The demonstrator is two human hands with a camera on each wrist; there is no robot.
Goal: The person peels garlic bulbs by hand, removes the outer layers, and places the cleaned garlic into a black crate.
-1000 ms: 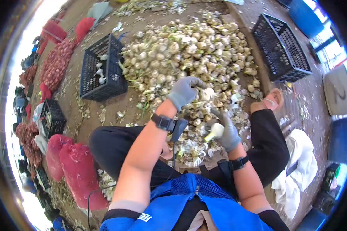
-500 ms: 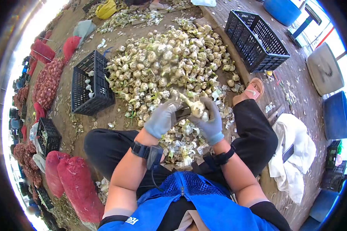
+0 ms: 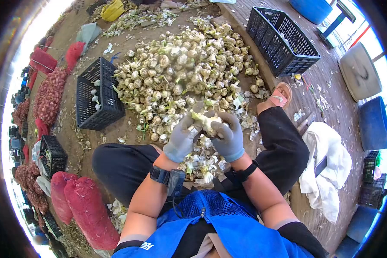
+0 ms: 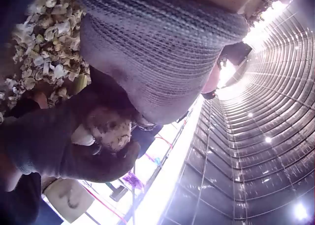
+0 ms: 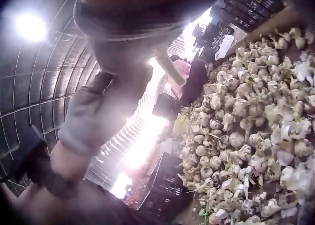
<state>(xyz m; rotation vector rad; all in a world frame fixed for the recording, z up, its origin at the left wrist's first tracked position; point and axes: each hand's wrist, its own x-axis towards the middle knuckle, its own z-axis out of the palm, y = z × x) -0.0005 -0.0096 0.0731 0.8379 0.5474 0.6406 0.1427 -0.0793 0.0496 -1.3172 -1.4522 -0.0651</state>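
A garlic bulb [image 3: 210,124] with its stalk toward the left is held between both gloved hands, above the near edge of a garlic pile [image 3: 180,73]. My left hand [image 3: 179,139] grips it on the stalk side. My right hand [image 3: 228,136] has its fingers curled round the bulb from the other side. In the left wrist view the soil-stained bulb [image 4: 112,129] sits in the right hand's fingers, with a paler, smoother bulb [image 4: 82,136] beside it. A pale stalk [image 5: 171,69] sticks out past the glove in the right wrist view.
A black crate [image 3: 99,94] with a few white bulbs stands left of the pile, another black crate [image 3: 283,41] at the back right. Loose peelings [image 3: 202,165] lie between the legs. Red mesh sacks [image 3: 88,206] stand at left, a white cloth [image 3: 327,167] at right.
My left hand has come back from the pile with a stained bulb and met my right hand, which held a clean white bulb. Since half a second ago both hands have drawn closer around the bulb.
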